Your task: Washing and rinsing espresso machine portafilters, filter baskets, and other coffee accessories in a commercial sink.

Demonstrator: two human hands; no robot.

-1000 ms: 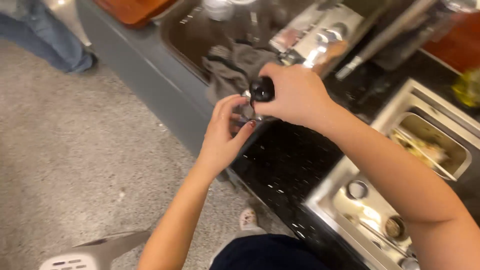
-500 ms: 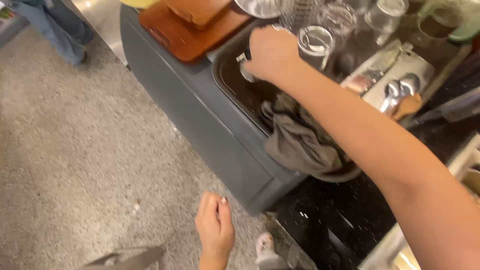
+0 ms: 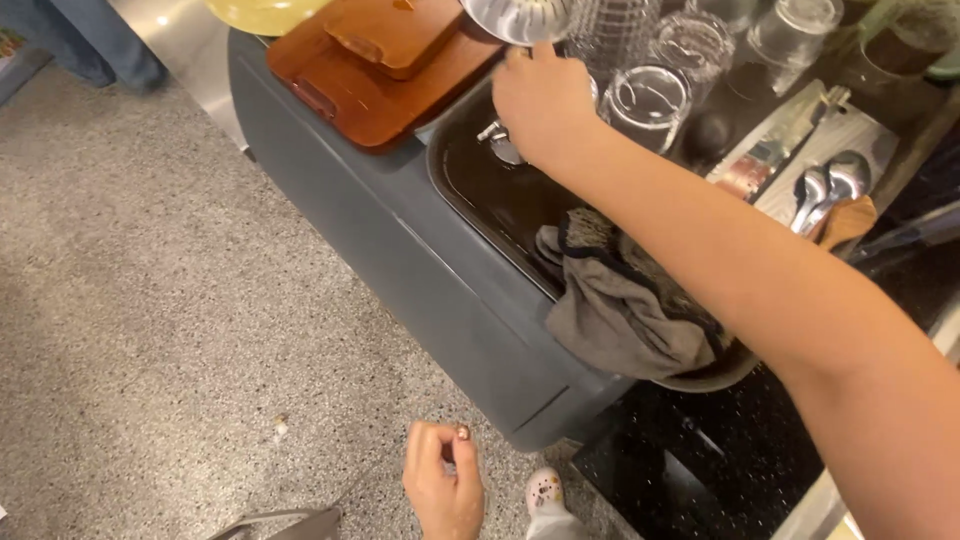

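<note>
My right hand (image 3: 545, 105) reaches across to the far end of a dark tub (image 3: 470, 200) set in a grey cart. Its fingers are closed on a small metal piece (image 3: 500, 145), held just above the tub's bottom. A shiny metal bowl (image 3: 515, 15) sits right beyond my knuckles, with upturned drinking glasses (image 3: 650, 100) beside them. A crumpled grey cloth (image 3: 630, 310) lies in the tub under my forearm. My left hand (image 3: 445, 480) hangs low by my body over the floor, fingers curled in, with nothing visible in it.
A wooden tray (image 3: 380, 90) with a smaller wooden board on it lies left of the tub, near a yellow bowl (image 3: 260, 12). Spoons (image 3: 830, 190) rest on a pale board at right. Another person's legs (image 3: 100, 40) stand at top left on the speckled floor.
My right hand has carried the small metal piece from the black counter near me out to the tub's far end. My left hand let go, dropped to my side, and its fingers curled in.
</note>
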